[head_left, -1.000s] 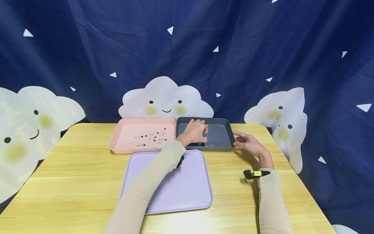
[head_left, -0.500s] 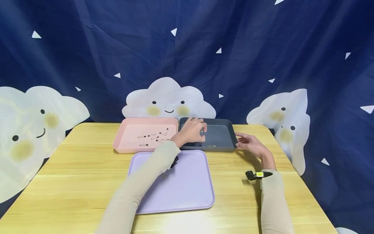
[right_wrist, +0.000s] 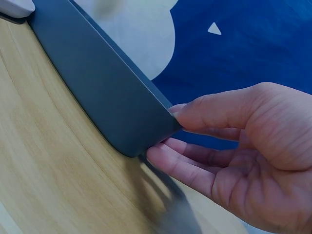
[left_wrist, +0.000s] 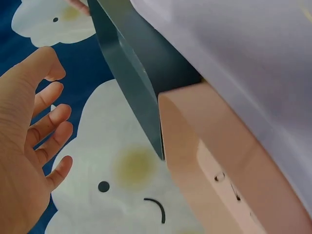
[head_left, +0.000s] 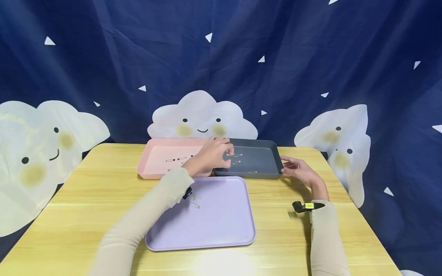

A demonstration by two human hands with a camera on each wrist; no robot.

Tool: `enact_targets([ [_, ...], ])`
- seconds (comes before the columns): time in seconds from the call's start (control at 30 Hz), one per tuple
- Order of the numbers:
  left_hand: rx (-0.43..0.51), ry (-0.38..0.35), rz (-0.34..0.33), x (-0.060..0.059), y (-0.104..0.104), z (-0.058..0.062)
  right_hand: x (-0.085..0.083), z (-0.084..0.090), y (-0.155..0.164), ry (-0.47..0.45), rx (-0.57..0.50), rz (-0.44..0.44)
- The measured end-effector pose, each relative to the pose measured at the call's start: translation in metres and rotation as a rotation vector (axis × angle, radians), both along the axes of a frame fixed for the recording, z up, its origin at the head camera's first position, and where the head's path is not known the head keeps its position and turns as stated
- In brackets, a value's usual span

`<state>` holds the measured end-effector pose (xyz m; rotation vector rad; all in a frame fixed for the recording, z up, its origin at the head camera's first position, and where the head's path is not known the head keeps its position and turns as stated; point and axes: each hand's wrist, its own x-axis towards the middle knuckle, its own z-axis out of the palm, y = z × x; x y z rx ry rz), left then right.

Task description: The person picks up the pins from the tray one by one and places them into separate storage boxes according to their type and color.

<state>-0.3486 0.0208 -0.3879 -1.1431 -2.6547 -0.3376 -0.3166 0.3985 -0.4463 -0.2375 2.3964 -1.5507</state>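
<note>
The grey tray corner is pinched by the right hand; the left hand, relaxed and empty, is best kept clear of its rim.

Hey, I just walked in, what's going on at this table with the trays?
A person sits at a wooden table with three trays. The right hand holds the near right corner of the dark grey tray, thumb on its rim. The left hand hovers open over the seam between that tray and the pink tray. A few safety pins lie in the grey tray, darker pins in the pink one, and a small cluster on the lilac tray.
</note>
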Motion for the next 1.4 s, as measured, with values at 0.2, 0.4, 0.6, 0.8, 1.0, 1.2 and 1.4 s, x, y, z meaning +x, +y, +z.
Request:
enact_targets([
  [0.2,-0.072,0.034,-0.057,0.014,-0.025,0.0,0.0,-0.001,0.0,-0.005,-0.002,0.001],
  [0.4,-0.125,0.028,-0.078,0.026,-0.048,-0.01,0.0,0.0,0.0,-0.013,-0.021,-0.002],
  [0.6,-0.176,0.031,-0.104,0.036,-0.071,-0.024,-0.001,0.0,0.0,-0.027,-0.05,-0.001],
  [0.8,-0.154,0.053,-0.179,0.044,-0.09,-0.035,0.0,0.0,0.001,-0.031,-0.047,-0.007],
  [1.0,-0.176,0.039,-0.205,0.05,-0.103,-0.039,-0.001,-0.002,0.001,-0.034,-0.051,-0.012],
  [1.2,-0.21,-0.002,-0.21,0.052,-0.11,-0.04,-0.002,-0.003,0.001,-0.028,-0.06,-0.017],
  [1.4,-0.242,-0.073,-0.205,0.056,-0.111,-0.041,-0.002,-0.004,0.002,-0.014,-0.022,-0.015],
])
